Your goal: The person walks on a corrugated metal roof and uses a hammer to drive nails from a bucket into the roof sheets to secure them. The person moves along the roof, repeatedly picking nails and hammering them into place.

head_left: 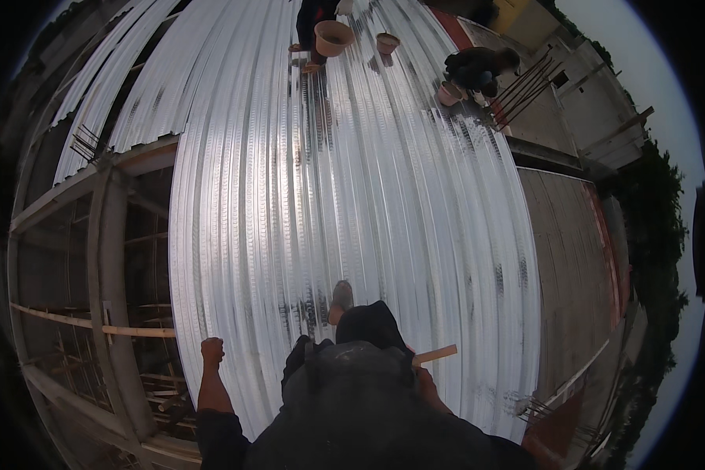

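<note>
My left hand (212, 350) is held out over the left edge of the ribbed metal decking (352, 204), its fingers curled into a fist with nothing visible in them. At my right side, partly hidden by my dark clothing, my right hand (425, 381) is closed around a short, light-brown wooden stick (436, 355). One end of the stick points out to the right; its other end is hidden behind my body. My foot (341, 294) is forward on the shiny metal sheets, below my bent knee.
Ahead, one person (315, 27) holds a bucket (334, 37); another bucket (387, 43) stands nearby. A second person (478, 69) crouches at the right by a pink bucket (450, 94) and rebar (525, 90). Open concrete framing (106, 258) drops away at the left.
</note>
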A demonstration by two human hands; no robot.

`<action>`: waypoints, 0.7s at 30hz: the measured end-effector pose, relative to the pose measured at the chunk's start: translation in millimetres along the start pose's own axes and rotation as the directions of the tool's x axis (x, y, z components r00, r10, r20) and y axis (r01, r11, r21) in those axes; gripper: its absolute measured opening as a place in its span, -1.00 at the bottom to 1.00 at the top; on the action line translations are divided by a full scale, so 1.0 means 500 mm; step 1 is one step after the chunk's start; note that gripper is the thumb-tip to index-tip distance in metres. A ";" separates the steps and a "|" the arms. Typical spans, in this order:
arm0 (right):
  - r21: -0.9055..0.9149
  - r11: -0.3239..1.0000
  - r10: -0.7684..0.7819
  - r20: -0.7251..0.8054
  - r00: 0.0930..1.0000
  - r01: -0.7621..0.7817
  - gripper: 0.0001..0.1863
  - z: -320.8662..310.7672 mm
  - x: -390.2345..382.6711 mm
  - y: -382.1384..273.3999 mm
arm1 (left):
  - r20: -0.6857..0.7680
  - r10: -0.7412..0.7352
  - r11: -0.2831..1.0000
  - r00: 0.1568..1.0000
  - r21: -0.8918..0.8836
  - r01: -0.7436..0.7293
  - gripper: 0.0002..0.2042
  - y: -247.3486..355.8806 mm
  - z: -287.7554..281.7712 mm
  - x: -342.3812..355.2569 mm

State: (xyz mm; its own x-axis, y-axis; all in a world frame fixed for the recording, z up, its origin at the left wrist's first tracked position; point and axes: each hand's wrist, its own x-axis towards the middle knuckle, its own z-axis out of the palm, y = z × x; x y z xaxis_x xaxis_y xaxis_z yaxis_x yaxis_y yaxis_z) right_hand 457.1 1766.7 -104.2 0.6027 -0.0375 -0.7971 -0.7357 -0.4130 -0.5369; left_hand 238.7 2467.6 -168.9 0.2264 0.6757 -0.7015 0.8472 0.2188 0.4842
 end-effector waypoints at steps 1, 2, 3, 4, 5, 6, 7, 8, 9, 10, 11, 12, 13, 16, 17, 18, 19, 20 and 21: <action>0.240 0.969 0.061 0.018 0.998 -0.064 -0.44 -0.006 0.039 -0.045 | 0.165 -0.144 0.989 0.976 0.068 0.134 -0.76 0.045 0.022 0.000; 0.412 0.901 0.133 0.042 0.990 -0.139 -0.43 -0.010 0.085 -0.094 | 0.167 -0.160 0.987 0.973 0.047 0.154 -0.86 0.095 0.054 0.003; 0.538 0.817 0.209 0.063 0.976 -0.209 -0.43 -0.010 0.125 -0.143 | 0.168 -0.178 0.984 0.970 0.026 0.176 -0.96 0.152 0.102 -0.005; 0.612 0.735 0.332 0.051 0.942 -0.292 -0.46 -0.043 0.201 -0.148 | 0.196 -0.124 0.990 0.973 -0.036 0.133 -0.92 0.228 0.154 -0.016; 0.655 0.700 0.345 0.037 0.938 -0.284 -0.55 -0.047 0.247 -0.194 | 0.197 -0.068 0.992 0.978 -0.094 0.088 -0.88 0.320 0.187 -0.020; 0.675 0.697 0.314 0.016 0.949 -0.243 -0.63 -0.040 0.287 -0.265 | 0.180 0.000 0.997 0.984 -0.079 0.014 -0.76 0.396 0.205 -0.009; 0.675 0.712 0.270 -0.011 0.963 -0.192 -0.70 -0.039 0.323 -0.326 | 0.176 0.070 0.996 0.982 -0.058 -0.061 -0.63 0.473 0.230 0.013; 0.647 0.748 0.210 -0.020 0.978 -0.147 -0.74 -0.029 0.351 -0.394 | 0.173 0.141 0.990 0.975 -0.039 -0.137 -0.61 0.539 0.244 0.045; 0.556 0.830 0.076 -0.032 0.997 -0.046 -0.75 -0.025 0.381 -0.450 | 0.182 0.210 0.978 0.961 -0.022 -0.210 -0.58 0.608 0.263 0.078; 0.468 0.881 -0.052 -0.057 0.997 0.072 -0.76 -0.029 0.408 -0.494 | 0.184 0.249 0.968 0.951 -0.012 -0.251 -0.58 0.699 0.289 0.091; 0.463 0.882 -0.053 -0.072 0.996 0.080 -0.76 -0.035 0.443 -0.545 | 0.173 0.294 0.955 0.940 -0.022 -0.295 -0.57 0.778 0.300 0.110; 0.463 0.884 -0.038 -0.078 0.996 0.070 -0.75 -0.038 0.472 -0.596 | 0.150 0.306 0.952 0.940 -0.037 -0.304 -0.58 0.836 0.309 0.148; 0.563 0.825 0.120 -0.096 0.988 -0.046 -0.74 -0.049 0.510 -0.650 | 0.132 0.327 0.945 0.936 -0.061 -0.321 -0.58 0.894 0.330 0.193; 0.627 0.757 0.330 -0.121 0.936 -0.185 -0.73 -0.082 0.593 -0.777 | 0.131 0.315 0.941 0.940 -0.173 -0.292 -0.58 1.023 0.377 0.288; 0.612 0.764 0.358 -0.135 0.924 -0.206 -0.72 -0.087 0.619 -0.812 | 0.130 0.298 0.941 0.946 -0.208 -0.267 -0.58 1.064 0.390 0.314; 0.618 0.749 0.376 -0.099 0.921 -0.239 -0.74 -0.073 0.646 -0.855 | 0.138 0.276 0.937 0.951 -0.259 -0.235 -0.58 1.084 0.393 0.347; 0.628 0.731 0.395 -0.072 0.916 -0.267 -0.75 -0.067 0.669 -0.899 | 0.133 0.213 0.953 0.968 -0.249 -0.175 -0.59 1.101 0.399 0.383; 0.637 0.713 0.415 -0.045 0.909 -0.294 -0.77 -0.061 0.691 -0.941 | 0.127 0.148 0.964 0.981 -0.238 -0.115 -0.60 1.115 0.398 0.416; 0.566 0.791 0.312 -0.047 0.949 -0.232 -0.77 -0.087 0.712 -0.941 | 0.139 0.081 0.970 0.987 -0.239 -0.046 -0.61 1.122 0.417 0.437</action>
State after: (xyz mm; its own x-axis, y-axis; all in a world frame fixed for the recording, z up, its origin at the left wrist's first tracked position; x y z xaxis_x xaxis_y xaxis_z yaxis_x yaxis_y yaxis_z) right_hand 1031.1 1908.0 -123.3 0.3571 -0.2070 -0.9109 -0.8969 0.1966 -0.3963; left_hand 863.8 2591.1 -159.6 0.3591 0.5865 -0.7260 0.6966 0.3493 0.6267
